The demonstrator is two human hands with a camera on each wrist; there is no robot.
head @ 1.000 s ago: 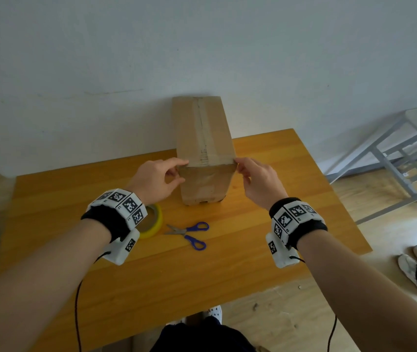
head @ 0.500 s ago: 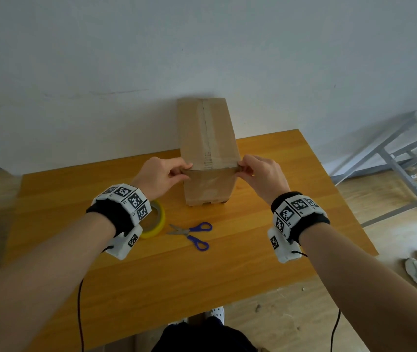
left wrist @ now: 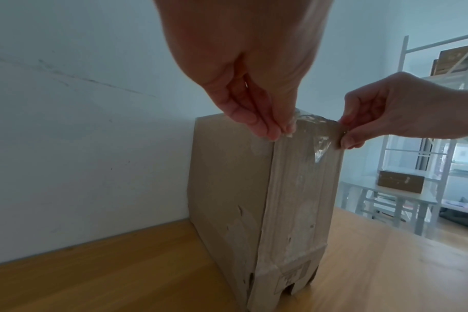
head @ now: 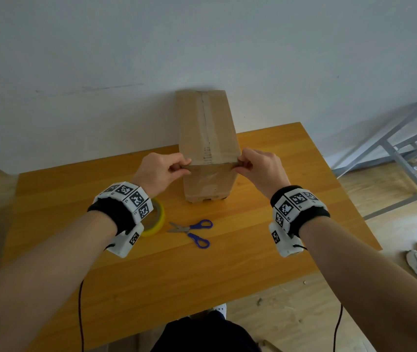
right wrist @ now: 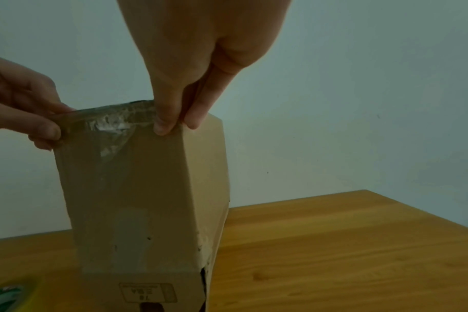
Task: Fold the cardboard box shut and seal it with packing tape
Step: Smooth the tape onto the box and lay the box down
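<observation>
Head view, L to R: a tape roll [head: 155,219] and scissors [head: 192,231] are seen lying on the table [head: 265,250] near the left wrist. The box [head: 207,138] is stood upright at the wall, flaps folded shut. A clear tape strip [left wrist: 311,124] is pinched at its ends by the left hand [head: 160,171] and right hand [head: 260,168], over the near top edge. Sealing step judged in hand; next, tape needs pressing down flat, w/o wrinkles.

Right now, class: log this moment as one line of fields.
left hand: pinches box top corner | right hand: pinches opposite corner | tape roll, scissors: on table, untouched
</observation>
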